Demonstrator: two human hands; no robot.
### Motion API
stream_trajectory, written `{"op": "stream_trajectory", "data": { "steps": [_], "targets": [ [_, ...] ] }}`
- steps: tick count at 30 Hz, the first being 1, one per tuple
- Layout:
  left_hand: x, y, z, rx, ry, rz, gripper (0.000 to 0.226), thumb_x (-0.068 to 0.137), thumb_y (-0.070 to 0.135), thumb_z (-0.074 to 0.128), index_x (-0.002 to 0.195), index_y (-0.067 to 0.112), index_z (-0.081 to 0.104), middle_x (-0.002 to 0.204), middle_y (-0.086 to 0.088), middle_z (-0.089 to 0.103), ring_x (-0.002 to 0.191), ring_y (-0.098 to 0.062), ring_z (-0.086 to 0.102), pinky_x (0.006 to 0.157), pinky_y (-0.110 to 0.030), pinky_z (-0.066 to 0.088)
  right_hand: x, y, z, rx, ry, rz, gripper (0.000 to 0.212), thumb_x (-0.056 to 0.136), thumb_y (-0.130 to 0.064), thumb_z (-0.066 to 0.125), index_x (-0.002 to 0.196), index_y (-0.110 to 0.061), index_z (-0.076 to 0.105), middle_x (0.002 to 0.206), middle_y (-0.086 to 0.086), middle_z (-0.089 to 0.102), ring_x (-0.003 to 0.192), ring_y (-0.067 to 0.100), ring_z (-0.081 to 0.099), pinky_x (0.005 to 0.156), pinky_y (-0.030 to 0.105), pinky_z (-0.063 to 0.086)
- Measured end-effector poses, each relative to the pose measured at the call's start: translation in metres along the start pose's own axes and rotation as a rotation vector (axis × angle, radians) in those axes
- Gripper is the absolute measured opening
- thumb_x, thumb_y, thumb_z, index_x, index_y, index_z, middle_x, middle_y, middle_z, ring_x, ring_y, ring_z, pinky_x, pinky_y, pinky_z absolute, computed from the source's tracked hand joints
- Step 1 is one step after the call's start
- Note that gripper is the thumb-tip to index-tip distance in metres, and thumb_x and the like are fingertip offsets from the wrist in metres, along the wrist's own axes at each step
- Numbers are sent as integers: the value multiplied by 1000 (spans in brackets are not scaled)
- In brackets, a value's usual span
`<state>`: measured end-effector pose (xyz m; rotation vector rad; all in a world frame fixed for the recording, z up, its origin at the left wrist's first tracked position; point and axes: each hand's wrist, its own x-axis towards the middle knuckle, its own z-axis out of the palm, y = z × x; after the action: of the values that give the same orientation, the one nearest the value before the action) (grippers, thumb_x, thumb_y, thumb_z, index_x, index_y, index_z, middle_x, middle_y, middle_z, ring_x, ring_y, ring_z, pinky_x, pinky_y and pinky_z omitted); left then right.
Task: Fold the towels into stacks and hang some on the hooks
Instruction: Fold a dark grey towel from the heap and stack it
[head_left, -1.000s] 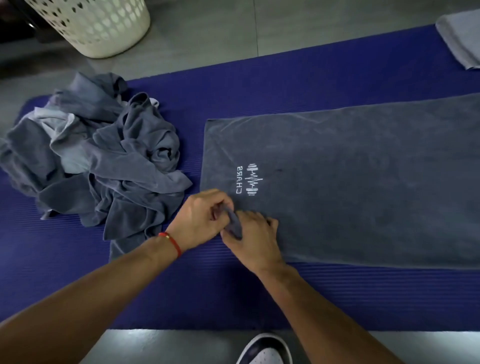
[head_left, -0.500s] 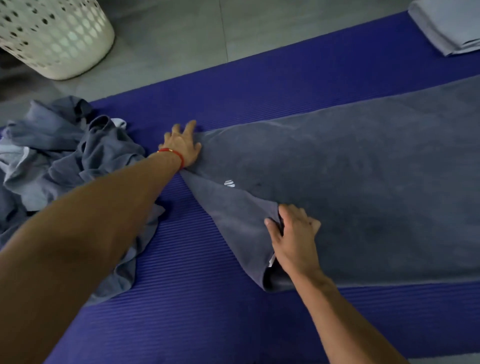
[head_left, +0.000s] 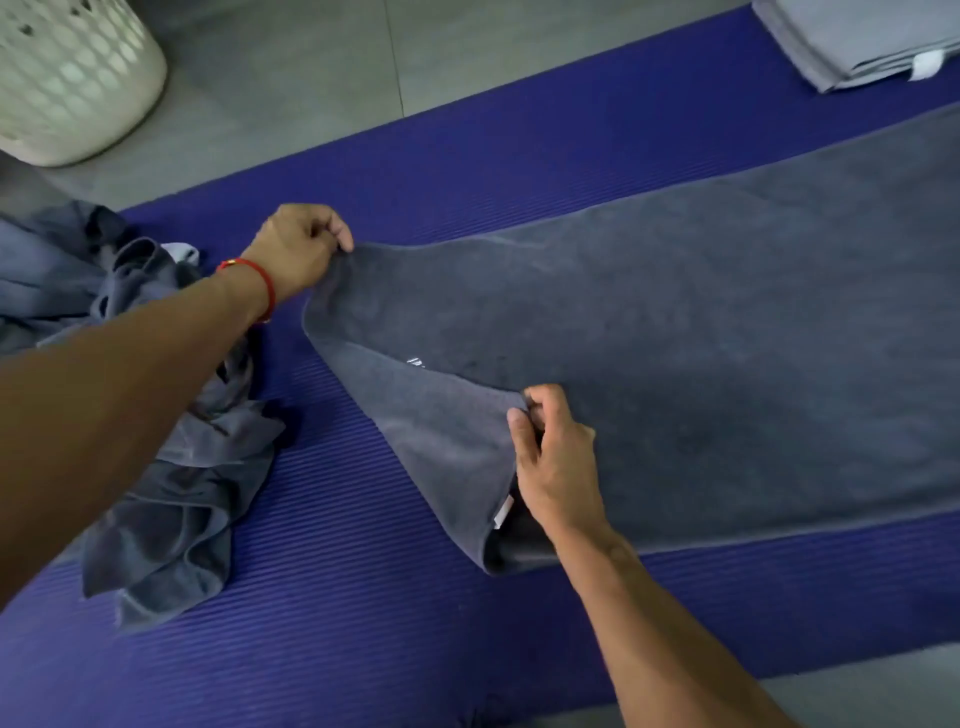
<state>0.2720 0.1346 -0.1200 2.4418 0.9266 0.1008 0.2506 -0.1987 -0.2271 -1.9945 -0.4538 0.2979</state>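
Head view: left hand (head_left: 298, 249) pinches far corner of plush grey towel (head_left: 701, 338); right hand (head_left: 553, 462) pinches near corner folded over; ribbed purple mat (head_left: 363, 623) beneath.

Left hand (head_left: 301, 249) fingers curled, pinching, right hand (head_left: 553, 457) seemingly pinching, forearms extended

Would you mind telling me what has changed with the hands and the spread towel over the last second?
The left hand left the near corner, reached to the far corner of the spread towel and now pinches it. The right hand kept the near corner and has drawn it over the towel, turning the end back and almost covering the logo. The crumpled pile, folded stack and basket lie as before.
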Motion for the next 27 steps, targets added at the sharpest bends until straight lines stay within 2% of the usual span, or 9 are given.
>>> {"op": "stream_trajectory", "data": {
  "steps": [4, 8, 11, 14, 16, 19, 23, 25, 27],
  "targets": [
    [-16, 48, -10, -382, -117, -88, 34, 93, -6, 44, 78, 12, 69, 74, -5, 62, 53, -4, 59, 45, -17, 49, 11, 0, -71, -56, -25, 31, 9, 96, -23, 68, 99, -20, 60, 83, -11, 67, 83, 24, 71, 74, 36, 52],
    [-26, 96, -1, -646, -270, -52, 36, 87, -15, 38, 88, -1, 71, 89, -20, 68, 81, -26, 69, 62, -31, 62, 38, 3, -191, -181, 7, 189, 17, 95, -28, 66, 91, -40, 55, 83, 2, 74, 75, 23, 75, 78, 46, 61],
    [-29, 142, 15, -514, -378, 149, 32, 89, -15, 55, 105, 5, 75, 102, -15, 75, 89, -18, 74, 77, -24, 61, 49, -6, -278, -29, 50, 295, 25, 101, 0, 58, 86, -20, 55, 59, -3, 68, 50, 5, 65, 58, 21, 58],
    [-26, 198, 33, -328, -303, 346, 24, 86, -2, 72, 104, 13, 78, 91, -2, 78, 84, -12, 75, 73, -12, 55, 45, -10, -350, 5, 98, 368, 28, 100, 7, 54, 80, -13, 58, 54, -5, 64, 43, 4, 61, 52, 16, 54],
    [-18, 236, 50, -324, -235, 419, 13, 90, 7, 72, 99, 14, 77, 85, -5, 77, 81, -20, 75, 75, -20, 59, 38, -1, -384, 58, 168, 384, 23, 101, 5, 53, 85, -11, 58, 54, -6, 64, 43, 4, 59, 51, 16, 53],
    [-2, 296, 86, -311, -157, 466, 8, 96, 22, 66, 94, 21, 73, 77, -4, 75, 69, -16, 74, 74, -34, 62, 29, 28, -417, 93, 323, 363, 15, 104, -2, 52, 94, -11, 60, 67, -1, 65, 50, 4, 57, 53, 19, 54],
    [26, 371, 150, -359, -187, 348, 18, 100, 20, 53, 86, 18, 65, 72, -12, 71, 52, -14, 70, 73, -46, 64, 33, 91, -435, 98, 554, 422, 13, 106, -14, 53, 98, -12, 62, 71, 4, 63, 58, 13, 57, 60, 34, 52],
    [34, 410, 179, -353, -202, 310, 22, 100, 19, 49, 82, 15, 61, 66, -13, 71, 54, -21, 72, 69, -46, 64, 36, 127, -435, 153, 657, 508, 13, 105, -18, 53, 97, -16, 62, 76, 5, 65, 64, 18, 59, 64, 37, 53],
    [41, 448, 205, -307, -178, 351, 19, 98, 23, 50, 90, 12, 62, 75, -14, 73, 68, -31, 75, 69, -44, 64, 38, 156, -433, 127, 764, 573, 12, 101, -27, 54, 93, -26, 62, 83, 1, 71, 75, 24, 69, 73, 41, 57]
  ]
}}
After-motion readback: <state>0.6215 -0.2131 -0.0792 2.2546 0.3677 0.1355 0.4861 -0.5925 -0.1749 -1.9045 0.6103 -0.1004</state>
